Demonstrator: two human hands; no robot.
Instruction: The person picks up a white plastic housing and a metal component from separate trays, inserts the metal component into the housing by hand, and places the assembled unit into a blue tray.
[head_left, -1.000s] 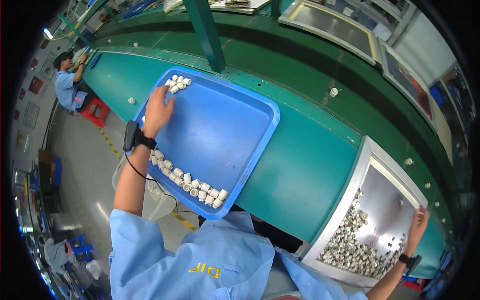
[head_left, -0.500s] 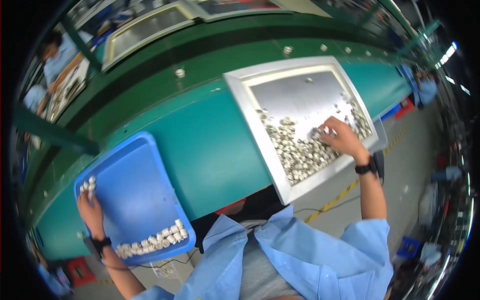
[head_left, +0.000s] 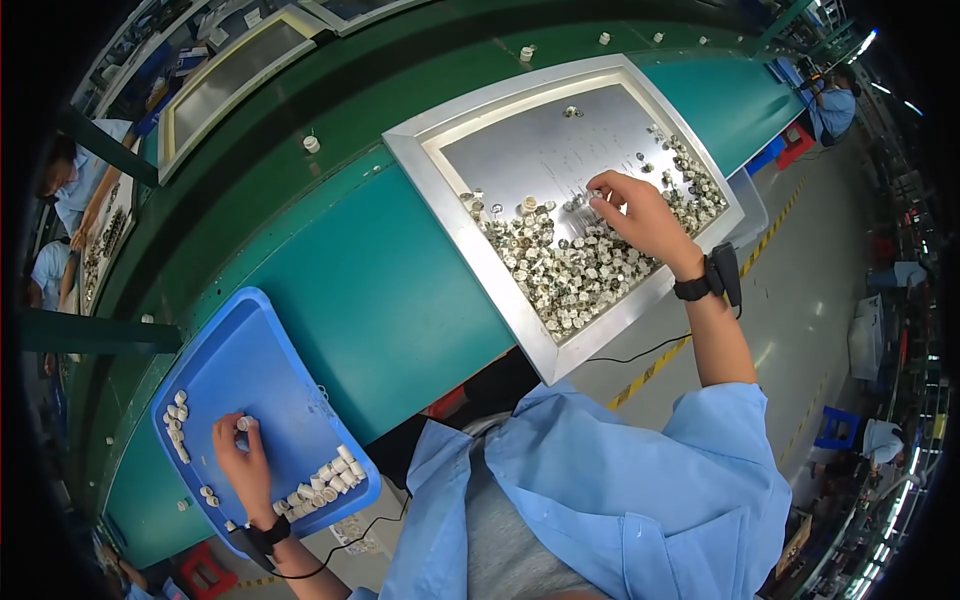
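Note:
My left hand (head_left: 240, 462) is over a blue plastic tray (head_left: 287, 345), its thumb and fingers closed on a small white cylindrical part (head_left: 245, 424). Similar white parts (head_left: 328, 484) are clustered along the tray's near edge, and several more stand in a line along its left side. On the right, my right hand (head_left: 645, 222) pinches a small metallic-and-white part (head_left: 596, 197) above a metal-bottomed framed tray (head_left: 535, 135). Beside and below that hand lies a heap of small white-and-metal pieces (head_left: 575, 275).
Both trays rest on a green workbench (head_left: 385, 280). Behind it runs a dark green belt (head_left: 400, 85) carrying spaced white parts (head_left: 311, 145). Another framed tray (head_left: 225, 90) stands beyond. A green post (head_left: 110, 150) rises at left; co-workers sit at far left and far right (head_left: 835, 105).
My left hand has left the blue tray's left edge and moved inward, a white part now visible in its fingers. My right hand has shifted upward off the heap. The whole view has shifted slightly.

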